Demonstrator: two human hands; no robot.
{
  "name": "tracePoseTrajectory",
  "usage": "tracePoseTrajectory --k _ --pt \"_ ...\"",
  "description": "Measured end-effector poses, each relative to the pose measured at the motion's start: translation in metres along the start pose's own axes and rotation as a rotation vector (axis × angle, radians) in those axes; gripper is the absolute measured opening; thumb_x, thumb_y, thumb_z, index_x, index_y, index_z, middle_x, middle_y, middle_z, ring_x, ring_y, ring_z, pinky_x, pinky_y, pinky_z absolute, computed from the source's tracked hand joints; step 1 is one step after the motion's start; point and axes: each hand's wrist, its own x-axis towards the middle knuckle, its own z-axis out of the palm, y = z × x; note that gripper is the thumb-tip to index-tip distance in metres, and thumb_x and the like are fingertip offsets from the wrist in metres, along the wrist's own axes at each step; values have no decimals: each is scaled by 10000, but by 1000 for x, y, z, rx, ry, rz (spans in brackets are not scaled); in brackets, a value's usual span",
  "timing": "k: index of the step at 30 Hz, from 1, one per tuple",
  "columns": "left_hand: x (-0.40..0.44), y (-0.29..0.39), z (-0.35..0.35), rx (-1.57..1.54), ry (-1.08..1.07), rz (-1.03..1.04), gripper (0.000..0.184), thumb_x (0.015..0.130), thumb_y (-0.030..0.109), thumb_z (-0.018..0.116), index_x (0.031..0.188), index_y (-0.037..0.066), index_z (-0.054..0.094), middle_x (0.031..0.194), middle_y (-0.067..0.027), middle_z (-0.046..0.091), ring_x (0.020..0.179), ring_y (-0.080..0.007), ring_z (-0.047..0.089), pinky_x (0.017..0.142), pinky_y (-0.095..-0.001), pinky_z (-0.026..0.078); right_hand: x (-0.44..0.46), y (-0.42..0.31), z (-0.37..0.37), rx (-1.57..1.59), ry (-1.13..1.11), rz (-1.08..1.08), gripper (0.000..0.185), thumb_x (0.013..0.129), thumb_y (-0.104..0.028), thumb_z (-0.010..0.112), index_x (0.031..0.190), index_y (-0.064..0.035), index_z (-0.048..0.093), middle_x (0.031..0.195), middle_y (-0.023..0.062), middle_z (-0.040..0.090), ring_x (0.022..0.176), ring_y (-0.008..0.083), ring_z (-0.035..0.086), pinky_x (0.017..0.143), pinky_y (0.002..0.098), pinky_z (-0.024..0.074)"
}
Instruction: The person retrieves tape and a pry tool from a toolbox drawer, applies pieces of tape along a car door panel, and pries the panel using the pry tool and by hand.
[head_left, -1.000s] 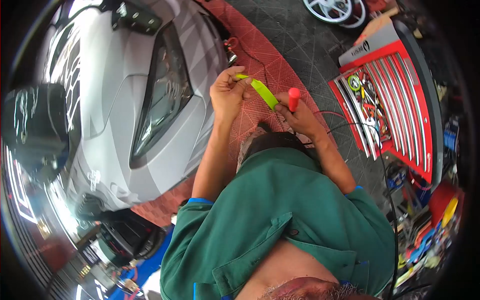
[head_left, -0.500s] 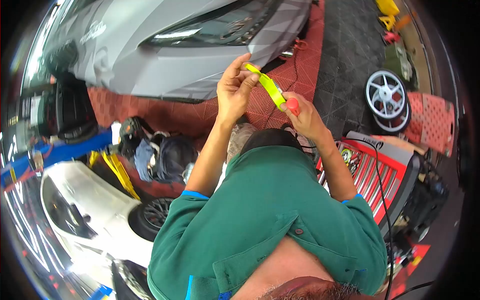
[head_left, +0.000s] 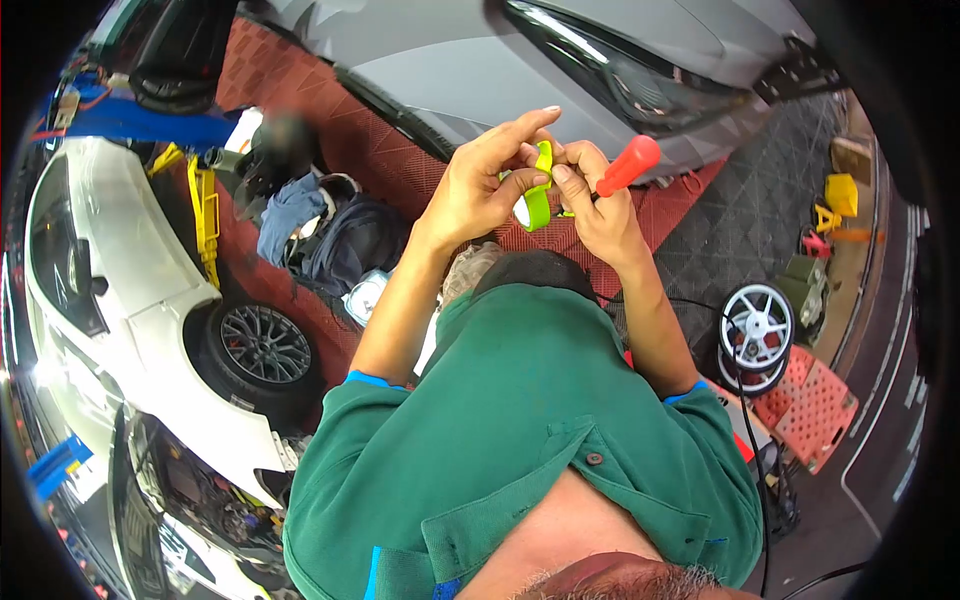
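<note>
The green band point(head_left: 538, 212) curls between the hands, right at both sets of fingertips, its length running roughly toward the body. The left hand point(head_left: 478, 190) pinches it; the right hand point(head_left: 608, 228) grips the red-handled tool point(head_left: 632, 163), handle jutting outward.

**Steep head-worn view, forward and down**

The scene is seen from the person's head, through a wide lens tilted forward and steeply down. The green shirt point(head_left: 530, 390) is shown very close, across the bottom. The left hand point(head_left: 485, 180) and right hand point(head_left: 600, 215) are framed farther out, above centre. Beyond them, the grey car point(head_left: 440, 75) is cut by the top edge, and the white car point(head_left: 150, 290) is taken in at left. Straight lines are bent, with corners darkened.
</note>
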Motion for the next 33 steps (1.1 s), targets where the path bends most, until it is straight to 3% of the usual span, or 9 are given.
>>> tracePoseTrajectory --k 3,6,8,10,12,15,22,24,33 --pt "-3 2 -45 72 21 17 722 867 -205 611 1530 49 480 1188 -83 662 971 -114 628 881 -258 544 29 -5 29 54 -103 67 170 1063 -149 577 1106 16 582 997 121 642 842 231 643 792 389 520" --pt "-9 3 -79 122 62 14 726 859 -209 609 1522 66 500 1182 -81 669 980 -119 638 881 -269 548 54 -3 57 -16 -151 -57 149 1086 -155 539 1127 -19 580 863 21 575 739 85 561 638 266 458" --pt "-14 4 -93 160 103 -1 728 849 -213 604 1512 74 516 1179 -85 674 989 -129 650 878 -279 554 69 -7 69 -79 -166 -79 146 1036 -120 596 1108 5 575 952 108 623 817 249 613 744 368 500" --pt "-16 10 -104 202 145 -25 732 835 -220 594 1500 80 533 1173 -91 679 993 -142 664 877 -291 563 80 -8 78 -136 -192 -120 156 990 -83 633 1093 16 570 991 156 642 861 347 635 797 423 522" --pt "-17 8 -111 220 190 -42 740 819 -225 581 1491 81 543 1151 -95 690 985 -153 676 877 -296 569 92 -8 83 -189 -231 -189 166 949 -43 649 1080 14 565 979 165 634 870 377 624 796 431 523" --pt "-16 7 -114 274 262 -23 754 803 -227 566 1486 92 552 1124 -103 706 969 -161 688 888 -304 573 109 -15 86 -311 -250 -360 172 904 -3 654 1051 13 568 949 162 625 872 381 627 787 441 522" --pt "-7 6 -114 339 372 -42 720 834 -161 620 1490 130 560 1124 -97 721 926 -151 681 878 -308 573 144 -16 80 -245 -349 -450 127 883 16 665 986 10 592 885 167 618 795 379 625 716 430 519" --pt "0 1 -114 358 414 -38 743 807 -140 663 1489 132 551 1100 -109 724 863 -182 695 821 -315 580 150 -13 76 -258 -343 -467 133 874 18 674 980 8 594 873 167 616 772 378 619 698 422 519" --pt "22 -30 -115 -19 609 -132 707 843 -122 693 1496 107 546 1128 -70 723 849 -84 639 790 -260 575 168 -1 78 -165 -236 -218 117 902 -30 669 991 5 602 841 150 609 731 317 617 676 377 502"
